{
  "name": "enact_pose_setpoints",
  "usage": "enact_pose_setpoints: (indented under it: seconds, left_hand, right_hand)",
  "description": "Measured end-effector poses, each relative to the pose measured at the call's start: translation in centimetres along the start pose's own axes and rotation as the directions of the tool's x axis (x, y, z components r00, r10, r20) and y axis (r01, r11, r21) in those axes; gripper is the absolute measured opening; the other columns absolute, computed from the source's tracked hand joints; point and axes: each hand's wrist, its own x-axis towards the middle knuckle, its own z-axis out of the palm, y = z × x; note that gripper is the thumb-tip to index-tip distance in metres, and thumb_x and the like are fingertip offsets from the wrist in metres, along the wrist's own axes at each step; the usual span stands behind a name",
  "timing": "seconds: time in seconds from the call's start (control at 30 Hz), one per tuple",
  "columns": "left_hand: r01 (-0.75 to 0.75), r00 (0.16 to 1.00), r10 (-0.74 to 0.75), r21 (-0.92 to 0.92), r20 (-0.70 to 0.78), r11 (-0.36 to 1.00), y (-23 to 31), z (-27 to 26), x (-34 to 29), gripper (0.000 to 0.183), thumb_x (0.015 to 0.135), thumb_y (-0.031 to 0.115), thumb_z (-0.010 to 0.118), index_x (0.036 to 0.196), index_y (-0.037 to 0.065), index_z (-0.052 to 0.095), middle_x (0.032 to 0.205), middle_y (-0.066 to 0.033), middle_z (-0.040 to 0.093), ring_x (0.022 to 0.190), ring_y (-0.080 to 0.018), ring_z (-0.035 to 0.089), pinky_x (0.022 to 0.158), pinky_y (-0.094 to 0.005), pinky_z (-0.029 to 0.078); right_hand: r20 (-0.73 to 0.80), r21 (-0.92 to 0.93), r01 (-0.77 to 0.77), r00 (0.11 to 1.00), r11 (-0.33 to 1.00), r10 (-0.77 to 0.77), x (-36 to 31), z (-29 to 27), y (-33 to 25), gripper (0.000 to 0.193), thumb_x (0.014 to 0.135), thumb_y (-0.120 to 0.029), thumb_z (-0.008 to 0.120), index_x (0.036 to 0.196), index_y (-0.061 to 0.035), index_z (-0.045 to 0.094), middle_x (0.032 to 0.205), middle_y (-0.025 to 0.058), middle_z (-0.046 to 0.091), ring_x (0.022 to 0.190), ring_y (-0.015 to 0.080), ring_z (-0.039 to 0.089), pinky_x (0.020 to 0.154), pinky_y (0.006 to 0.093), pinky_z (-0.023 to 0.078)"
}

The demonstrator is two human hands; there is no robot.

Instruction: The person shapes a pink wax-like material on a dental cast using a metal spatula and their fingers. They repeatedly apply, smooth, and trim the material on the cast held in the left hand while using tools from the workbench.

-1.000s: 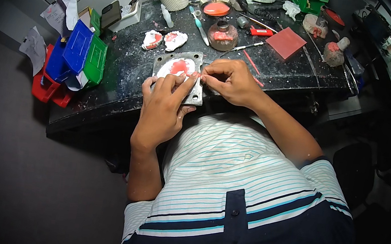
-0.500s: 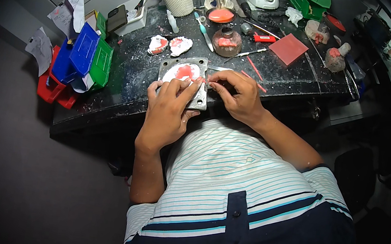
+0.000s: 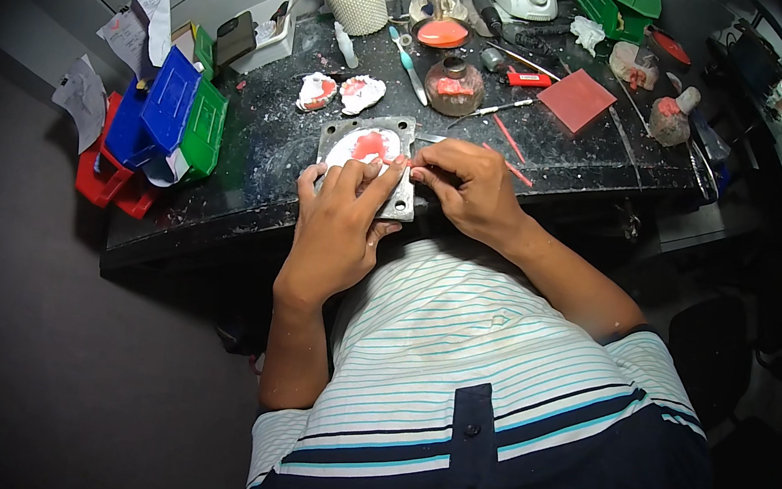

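A square grey metal flask (image 3: 335,131) with corner holes sits at the table's front edge. White plaster with a pink-red wax patch (image 3: 369,146) fills its middle. My left hand (image 3: 340,207) grips the flask from the near side, fingers over the plaster and thumb at the lower edge. At the flask's right rim, my right hand (image 3: 468,187) is closed in a pinch. A small bit of pink wax shows between its fingertips and the left fingers; most of it is hidden. Thin pink wax sticks (image 3: 508,138) lie beyond the right hand.
Two plaster casts (image 3: 361,94) lie behind the flask. A spirit burner (image 3: 453,90), a red lighter (image 3: 529,80), a pink wax sheet (image 3: 576,100) and a turquoise-handled tool (image 3: 409,67) are farther back. Coloured bins (image 3: 163,109) stand at the left edge.
My right hand has shifted slightly left, bringing its fingertips closer to the left fingers at the flask's rim. The left hand keeps its hold with barely any movement.
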Motion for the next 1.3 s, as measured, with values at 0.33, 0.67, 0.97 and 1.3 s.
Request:
enact_pose_setpoints:
  seconds: [0.33, 0.67, 0.97, 1.3]
  left_hand:
    - [-0.001, 1.000, 0.001, 0.019, -0.003, 1.000, 0.2, 0.1, 0.1, 0.070, 0.082, 0.018, 0.082, 0.148, 0.015, 0.057, 0.117, -0.0083, 0.057, 0.116, -0.0284, 0.055, 0.109, -0.0502, 0.029]
    - [-0.029, 1.000, 0.030, -0.011, 0.003, 1.000, -0.7, -0.1, 0.0, 0.073, 0.083, 0.019, 0.082, 0.150, 0.013, 0.054, 0.116, -0.0077, 0.057, 0.116, -0.0272, 0.055, 0.111, -0.0506, 0.028]
    - [-0.113, 0.992, 0.103, -0.139, -0.076, 0.984, -3.9, -0.6, -0.4, 0.075, 0.077, 0.010, 0.083, 0.146, 0.004, 0.054, 0.129, -0.0132, 0.067, 0.122, -0.0322, 0.061, 0.116, -0.0525, 0.033]
    - [-0.064, 0.987, 0.042, -0.137, -0.158, 0.989, -6.1, -0.9, -0.5, 0.069, 0.078, 0.008, 0.080, 0.144, 0.011, 0.059, 0.150, -0.0125, 0.055, 0.144, -0.0363, 0.046, 0.125, -0.0553, 0.024]
  right_hand:
    - [0.083, -0.361, 0.492, 0.863, 0.792, -0.498, -0.7, 0.8, 1.7, 0.040, 0.070, 0.007, 0.070, 0.109, 0.0018, 0.062, 0.095, 0.0148, 0.062, 0.083, 0.0344, 0.064, 0.071, 0.0428, 0.054]
    - [-0.014, -0.213, 0.301, 0.950, 0.930, -0.311, -0.3, -1.3, 0.3, 0.020, 0.082, 0.005, 0.072, 0.101, 0.0017, 0.066, 0.089, 0.0156, 0.067, 0.080, 0.0327, 0.067, 0.070, 0.0394, 0.054]
    - [-0.211, -0.319, -0.062, 0.977, 0.946, -0.007, 2.0, -7.5, 0.3, 0.010, 0.090, -0.007, 0.073, 0.094, 0.0019, 0.072, 0.086, 0.0140, 0.072, 0.077, 0.0255, 0.071, 0.069, 0.0345, 0.055]
    - [-0.096, -0.560, -0.038, 0.995, 0.828, -0.019, 1.8, -8.1, 1.4, 0.033, 0.085, 0.001, 0.073, 0.116, -0.0036, 0.067, 0.121, 0.0153, 0.067, 0.113, 0.0342, 0.064, 0.098, 0.0421, 0.051]
